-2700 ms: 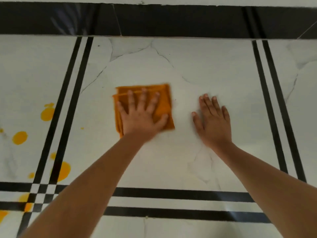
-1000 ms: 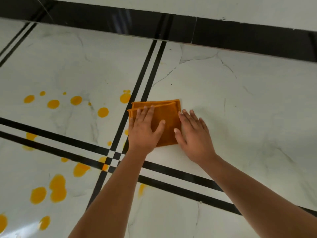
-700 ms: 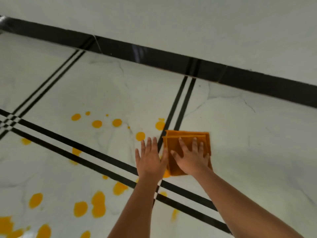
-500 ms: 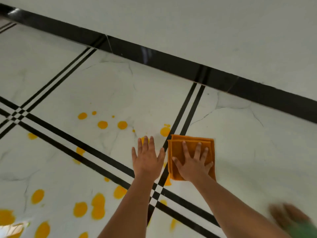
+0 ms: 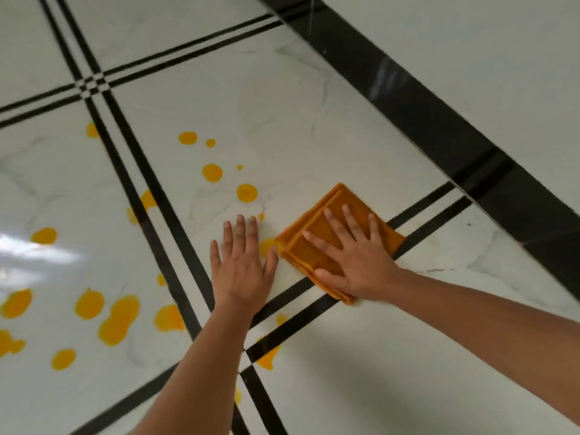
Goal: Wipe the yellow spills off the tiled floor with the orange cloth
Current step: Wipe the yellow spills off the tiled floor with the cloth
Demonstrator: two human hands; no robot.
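Note:
The folded orange cloth (image 5: pixel 336 196) lies on the white tiled floor (image 5: pixel 282 105), across a pair of black lines. My right hand (image 5: pixel 356 257) presses flat on it with fingers spread. Just left of it, my left hand (image 5: pixel 241 266) rests flat on the bare tile and holds nothing. One yellow spill (image 5: pixel 267 246) sits between my left hand and the cloth's edge. Several more yellow spills (image 5: pixel 247 193) dot the tile beyond my left hand, and bigger yellow blotches (image 5: pixel 119 318) spread over the tile at the lower left.
A black skirting band (image 5: pixel 439 120) runs diagonally at the right below a white wall (image 5: pixel 502 42). Double black lines (image 5: pixel 150 199) cross the floor. A further yellow spill (image 5: pixel 268 356) lies at the line crossing near my left forearm. Bright glare (image 5: pixel 37 249) marks the left tile.
The cloth has passed from under my left hand to under my right hand. My left hand now lies on bare tile, and the cloth has slid left up to the spills.

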